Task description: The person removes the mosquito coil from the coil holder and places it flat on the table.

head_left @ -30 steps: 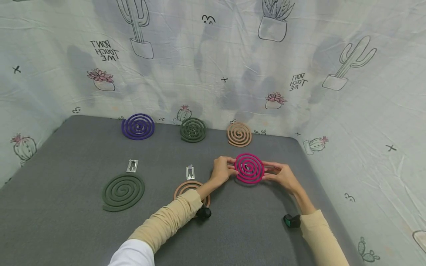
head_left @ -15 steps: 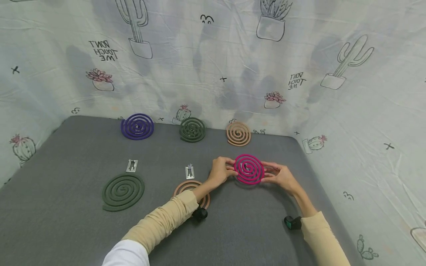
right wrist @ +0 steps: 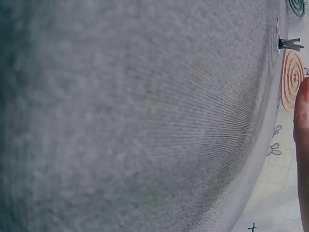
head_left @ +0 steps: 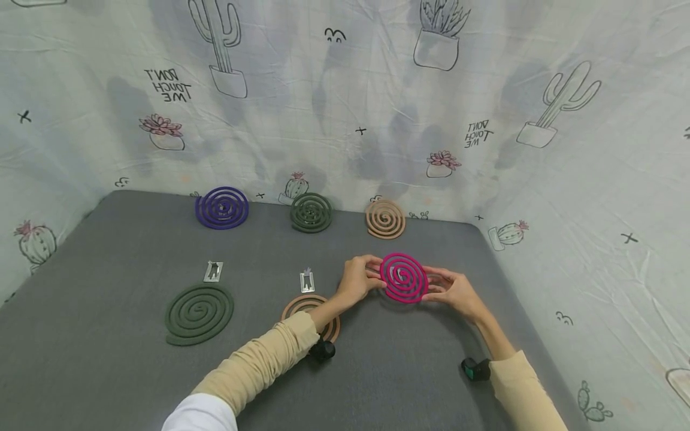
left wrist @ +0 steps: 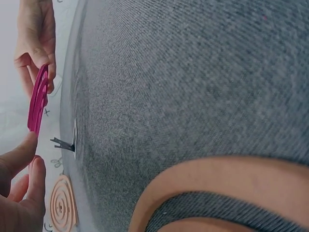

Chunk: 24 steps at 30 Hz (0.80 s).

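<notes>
A pink mosquito coil (head_left: 403, 278) is held level between my two hands, a little above the table. My left hand (head_left: 357, 282) pinches its left edge between thumb and fingers. My right hand (head_left: 458, 294) pinches the opposite edge. In the left wrist view the coil (left wrist: 38, 104) shows nearly edge-on, apart from a small metal stand (left wrist: 66, 144) whose prongs point up. From the head view that stand shows partly through the coil's gaps. In the right wrist view only one finger (right wrist: 302, 116) of my right hand appears.
Purple (head_left: 222, 208), green (head_left: 311, 212) and tan (head_left: 385, 219) coils line the back edge. Two bare metal stands (head_left: 214, 272) (head_left: 307, 281) stand midway. A larger green coil (head_left: 199, 314) lies front left; a brown coil (head_left: 334, 326) is partly under my left forearm. Printed cloth (head_left: 302, 108) hangs behind.
My hands keep their grip on the pink coil, which has shifted slightly toward me over the stand. The head view has tilted a little. Other coils stay put.
</notes>
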Each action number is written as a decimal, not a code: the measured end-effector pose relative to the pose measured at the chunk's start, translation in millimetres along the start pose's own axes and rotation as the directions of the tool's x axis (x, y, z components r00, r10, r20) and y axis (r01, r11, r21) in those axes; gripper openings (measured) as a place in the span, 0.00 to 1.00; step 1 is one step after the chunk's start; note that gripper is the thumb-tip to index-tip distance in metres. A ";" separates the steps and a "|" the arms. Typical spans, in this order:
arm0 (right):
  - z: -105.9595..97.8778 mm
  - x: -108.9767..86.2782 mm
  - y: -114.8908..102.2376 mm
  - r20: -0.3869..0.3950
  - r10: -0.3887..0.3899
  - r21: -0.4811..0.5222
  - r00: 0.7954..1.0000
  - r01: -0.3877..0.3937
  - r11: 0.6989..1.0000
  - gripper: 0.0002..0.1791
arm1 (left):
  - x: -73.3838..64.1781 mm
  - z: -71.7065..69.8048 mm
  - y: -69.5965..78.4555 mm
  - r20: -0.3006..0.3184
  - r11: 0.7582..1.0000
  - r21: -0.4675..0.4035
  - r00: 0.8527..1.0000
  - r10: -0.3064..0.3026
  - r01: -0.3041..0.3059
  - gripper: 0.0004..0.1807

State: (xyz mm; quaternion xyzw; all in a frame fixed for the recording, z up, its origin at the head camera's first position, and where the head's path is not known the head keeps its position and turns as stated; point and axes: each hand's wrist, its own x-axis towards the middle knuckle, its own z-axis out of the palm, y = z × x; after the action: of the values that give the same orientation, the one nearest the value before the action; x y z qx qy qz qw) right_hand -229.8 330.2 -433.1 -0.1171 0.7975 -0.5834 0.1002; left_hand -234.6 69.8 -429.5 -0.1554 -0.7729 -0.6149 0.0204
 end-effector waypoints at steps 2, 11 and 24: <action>1.0 -1.1 0.0 0.002 -0.004 0.002 1.000 0.004 1.000 0.39 | -1.2 -0.6 0.4 0.008 1.000 -0.004 1.000 -0.002 0.002 0.24; 4.9 -5.7 1.3 -0.002 -0.013 -0.012 1.000 0.013 1.000 0.39 | -5.3 -2.2 2.2 0.033 0.999 0.032 0.999 -0.040 0.039 0.24; 6.5 -14.6 4.2 0.000 -0.001 0.011 1.000 0.001 1.000 0.40 | -11.3 -0.1 1.9 0.050 1.000 0.017 0.998 -0.027 0.027 0.23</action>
State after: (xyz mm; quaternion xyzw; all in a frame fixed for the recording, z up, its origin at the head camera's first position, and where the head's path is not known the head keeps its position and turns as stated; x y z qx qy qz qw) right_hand -214.3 330.0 -438.6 -0.1172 0.7942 -0.5877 0.1006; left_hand -223.4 67.6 -430.2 -0.1601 -0.7800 -0.6049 -0.0059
